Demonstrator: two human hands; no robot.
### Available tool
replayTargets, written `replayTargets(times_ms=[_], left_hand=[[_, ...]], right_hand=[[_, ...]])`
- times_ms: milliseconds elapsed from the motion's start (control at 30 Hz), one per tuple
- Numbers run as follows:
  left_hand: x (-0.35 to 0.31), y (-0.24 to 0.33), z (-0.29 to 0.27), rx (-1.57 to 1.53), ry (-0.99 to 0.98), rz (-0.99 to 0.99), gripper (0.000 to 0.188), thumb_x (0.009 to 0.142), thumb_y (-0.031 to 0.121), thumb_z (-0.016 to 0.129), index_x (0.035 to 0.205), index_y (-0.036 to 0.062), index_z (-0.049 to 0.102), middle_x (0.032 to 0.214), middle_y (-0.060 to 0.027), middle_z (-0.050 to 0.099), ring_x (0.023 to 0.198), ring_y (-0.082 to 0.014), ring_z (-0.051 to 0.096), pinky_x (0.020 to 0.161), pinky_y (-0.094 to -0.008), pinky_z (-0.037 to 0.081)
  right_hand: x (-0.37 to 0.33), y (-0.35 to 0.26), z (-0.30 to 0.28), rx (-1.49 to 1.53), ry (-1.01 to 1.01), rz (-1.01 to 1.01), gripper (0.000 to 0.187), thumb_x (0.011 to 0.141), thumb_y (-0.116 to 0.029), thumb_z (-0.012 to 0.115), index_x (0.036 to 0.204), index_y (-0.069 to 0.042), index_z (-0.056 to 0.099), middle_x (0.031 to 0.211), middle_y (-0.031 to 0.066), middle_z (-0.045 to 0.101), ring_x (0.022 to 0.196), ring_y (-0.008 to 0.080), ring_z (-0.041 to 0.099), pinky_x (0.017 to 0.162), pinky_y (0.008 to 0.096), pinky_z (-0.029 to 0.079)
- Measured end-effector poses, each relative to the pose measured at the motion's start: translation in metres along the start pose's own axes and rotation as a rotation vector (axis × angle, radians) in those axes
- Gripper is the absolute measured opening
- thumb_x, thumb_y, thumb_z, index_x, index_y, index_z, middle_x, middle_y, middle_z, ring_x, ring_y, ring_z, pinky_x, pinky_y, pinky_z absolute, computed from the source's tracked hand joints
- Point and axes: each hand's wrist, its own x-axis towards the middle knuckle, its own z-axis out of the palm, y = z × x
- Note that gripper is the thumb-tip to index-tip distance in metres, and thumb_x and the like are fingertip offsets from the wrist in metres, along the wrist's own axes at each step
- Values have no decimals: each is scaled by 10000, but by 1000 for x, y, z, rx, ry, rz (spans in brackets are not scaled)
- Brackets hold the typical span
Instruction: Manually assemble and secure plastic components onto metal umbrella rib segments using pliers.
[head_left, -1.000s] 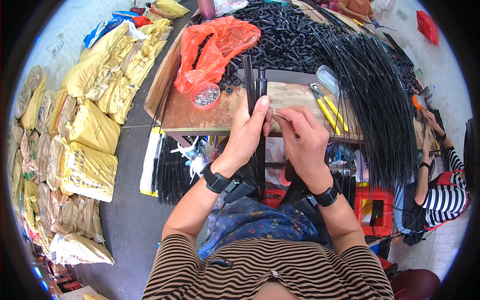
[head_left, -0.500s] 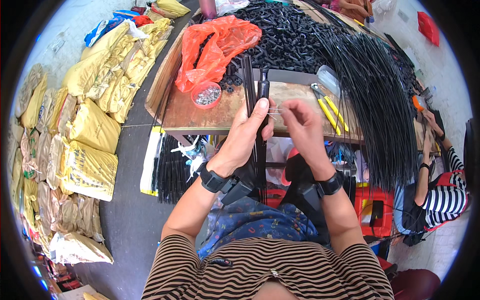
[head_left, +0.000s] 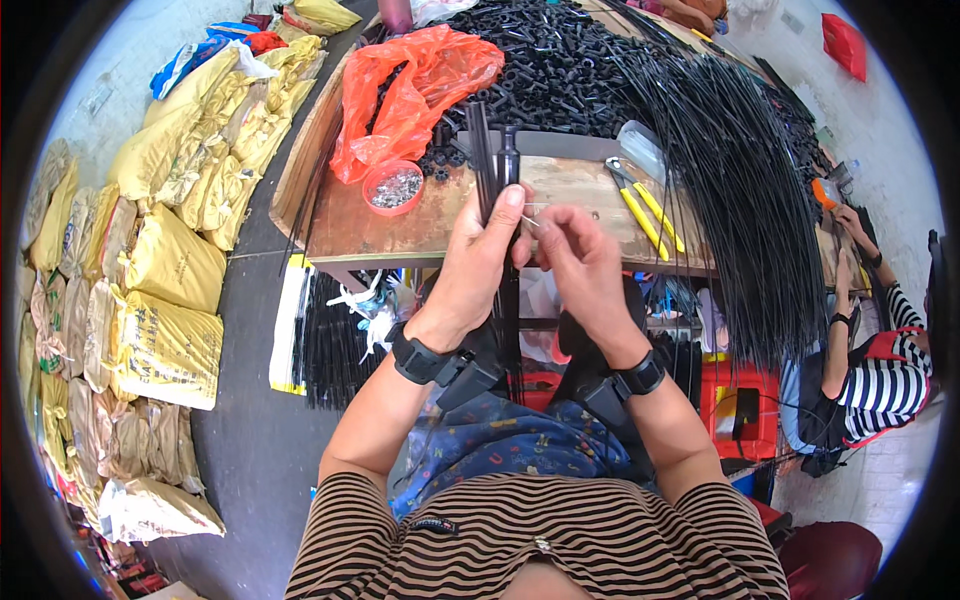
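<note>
Head view, left hand point(head_left: 478, 262) gripping black rods point(head_left: 484, 160) — upright, pointing away, right hand point(head_left: 580, 262) beside.

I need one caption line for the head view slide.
Left hand grips black rods upright over a wooden table; right hand pinches a thin pin beside them.

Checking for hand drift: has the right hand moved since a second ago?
Yes. The right hand has slid slightly left, away from the yellow-handled pliers, closing on the left hand.

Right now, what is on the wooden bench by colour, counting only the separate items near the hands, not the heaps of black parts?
Orange plastic bag: 1
Red dish of small metal bits: 1
Yellow-handled pliers: 1
Clear plastic bottle: 1
Total: 4
</note>
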Motion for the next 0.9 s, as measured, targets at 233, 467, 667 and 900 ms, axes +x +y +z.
replayTargets(times_ms=[233, 467, 667, 900], left_hand=[[-2, 2, -13, 95, 36, 49, 265, 991, 304, 468, 1038, 49, 525, 848, -9, 529, 604, -60, 459, 547, -221, 379], [9, -5, -8, 167, 29, 75, 271, 997, 301, 455, 1028, 41, 526, 822, -19, 537, 603, -62, 468, 547, -224, 386], [10, -9, -8, 160, 32, 70, 278, 997, 309, 455, 1051, 41, 511, 817, -18, 540, 609, -63, 478, 554, -221, 392], [16, -10, -9, 175, 39, 19, 323, 992, 350, 455, 1047, 38, 517, 745, -9, 518, 610, -76, 491, 563, -233, 394]], right_hand=[[16, 11, -41, -712, 116, -112, 168, 869, -94, 574, 992, -6, 646, 868, 206, 633, 809, 363, 623, 704, 392, 484], [53, 29, -123, -1499, 21, -350, 268, 820, -202, 646, 909, 44, 590, 853, 226, 646, 829, 363, 634, 744, 423, 502], [64, 38, -149, -1689, -148, -147, 286, 832, -258, 575, 854, 27, 589, 708, 231, 644, 705, 376, 650, 657, 456, 515], [36, 15, -110, -855, 34, 136, 406, 932, -323, 500, 1233, -54, 536, 788, 126, 654, 678, 279, 653, 629, 371, 500]])
